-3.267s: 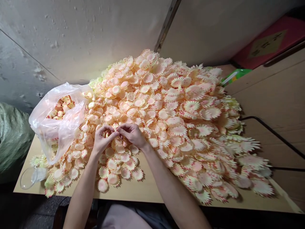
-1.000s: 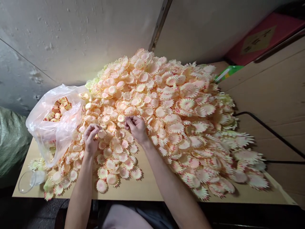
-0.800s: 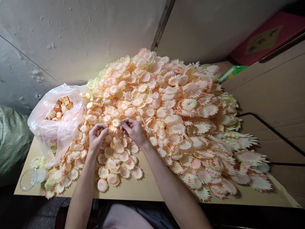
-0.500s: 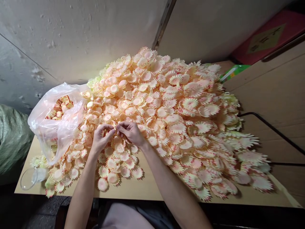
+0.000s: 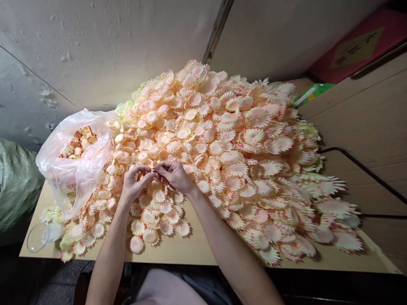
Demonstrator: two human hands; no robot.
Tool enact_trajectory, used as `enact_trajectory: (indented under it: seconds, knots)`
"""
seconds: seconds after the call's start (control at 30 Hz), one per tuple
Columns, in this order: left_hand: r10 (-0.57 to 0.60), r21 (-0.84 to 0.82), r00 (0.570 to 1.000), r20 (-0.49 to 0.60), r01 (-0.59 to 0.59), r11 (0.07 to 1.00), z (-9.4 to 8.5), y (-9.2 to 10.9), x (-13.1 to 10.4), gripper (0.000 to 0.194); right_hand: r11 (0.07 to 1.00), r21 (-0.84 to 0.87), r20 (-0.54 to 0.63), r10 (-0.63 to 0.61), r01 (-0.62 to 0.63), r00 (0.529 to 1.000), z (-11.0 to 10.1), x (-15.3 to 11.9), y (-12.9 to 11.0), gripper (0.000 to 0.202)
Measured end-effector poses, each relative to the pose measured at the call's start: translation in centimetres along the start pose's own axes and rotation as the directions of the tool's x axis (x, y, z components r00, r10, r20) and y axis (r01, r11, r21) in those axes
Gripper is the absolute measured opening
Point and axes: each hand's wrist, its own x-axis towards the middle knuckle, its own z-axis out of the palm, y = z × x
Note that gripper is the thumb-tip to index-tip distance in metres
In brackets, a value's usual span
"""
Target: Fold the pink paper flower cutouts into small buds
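My left hand (image 5: 137,183) and my right hand (image 5: 175,176) meet over the left part of a large heap of artificial flower petal layers (image 5: 232,156). These layers are pale pink and cream, with fringed edges and red tips. Thumb and forefinger of each hand are pinched together, fingertips almost touching. Between them shows a small pale petal piece (image 5: 153,168), mostly hidden by the fingers. Just below my hands, several loose petal layers (image 5: 151,236) lie flat on the table (image 5: 197,250).
On the left stands an open clear plastic bag (image 5: 85,182) with small cupped red-and-cream flower pieces (image 5: 83,140) inside. A clear round container (image 5: 38,238) lies at the front left corner. Cardboard (image 5: 365,140) borders the right side; a wall (image 5: 104,55) rises behind the heap.
My hands stay nearly in place, with a small shift of the fingers; a little more of the pale piece shows between them. The whole view has moved slightly.
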Motion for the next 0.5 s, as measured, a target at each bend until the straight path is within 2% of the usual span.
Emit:
enact_trajectory:
  seconds: [0.2,0.5]
  knots:
    - [0.0,0.01,1.0,0.012,0.0,1.0,-0.27,-0.57,-0.03,0.018,1.0,-0.007,0.008,0.002,-0.002,1.0,-0.18,0.07,0.31,0.034]
    - [0.006,0.028,1.0,-0.004,-0.006,1.0,-0.26,-0.09,-0.19,0.016,0.998,-0.06,0.052,-0.016,0.019,0.999,-0.26,-0.12,-0.06,0.035]
